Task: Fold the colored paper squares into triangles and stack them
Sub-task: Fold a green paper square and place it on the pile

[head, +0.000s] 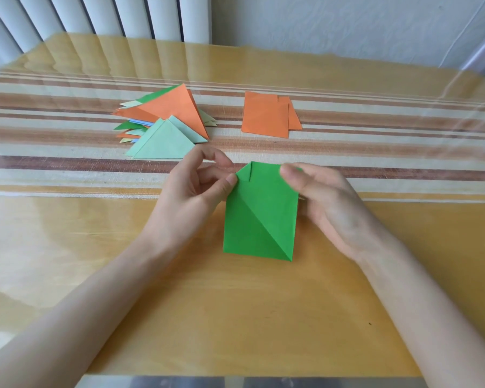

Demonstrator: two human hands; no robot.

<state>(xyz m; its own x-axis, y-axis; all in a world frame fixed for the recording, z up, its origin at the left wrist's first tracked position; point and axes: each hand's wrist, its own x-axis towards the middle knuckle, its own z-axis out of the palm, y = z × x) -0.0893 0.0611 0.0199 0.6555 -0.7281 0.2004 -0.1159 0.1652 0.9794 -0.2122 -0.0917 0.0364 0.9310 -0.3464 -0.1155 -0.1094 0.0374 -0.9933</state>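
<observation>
Folding the green sheet (261,217), held over the table (67,247) centre front
Behind-left lies the triangle stack (163,121); left hand (189,191) pinches the sheet's dog-eared top-left corner, right hand (328,203) grips its top-right. Next, I judge: flatten that corner, close along the diagonal crease. Orange squares (266,116) wait behind; nothing blocks the way

Creased green paper square (259,214) held up, folded triangles (165,121) heaped far left, orange squares (266,114) far right
</observation>
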